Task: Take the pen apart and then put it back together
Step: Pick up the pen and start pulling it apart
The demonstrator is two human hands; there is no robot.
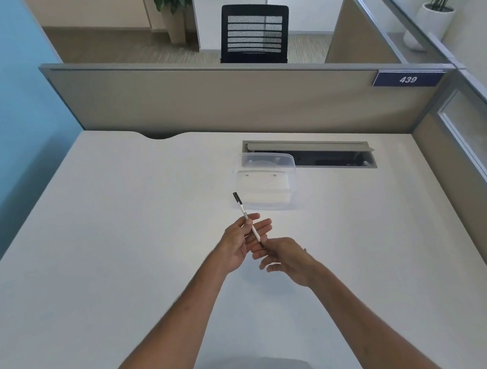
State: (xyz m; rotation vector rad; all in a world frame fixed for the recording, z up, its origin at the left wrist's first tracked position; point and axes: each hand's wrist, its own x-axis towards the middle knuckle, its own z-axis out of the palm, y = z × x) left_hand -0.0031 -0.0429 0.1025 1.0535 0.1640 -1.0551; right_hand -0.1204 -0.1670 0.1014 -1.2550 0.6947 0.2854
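smooth matt white desk, clear glossy plastic box, white plastic pen with black cap

The white desk lies bare left, right and below both hands; just beyond the left hand a clear plastic container blocks the way; farther beyond, the cable slot and partition.

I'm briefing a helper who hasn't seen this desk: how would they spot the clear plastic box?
On the white desk, find the dark cable slot near the back partition. The clear plastic box sits against its left end, the only see-through thing there.
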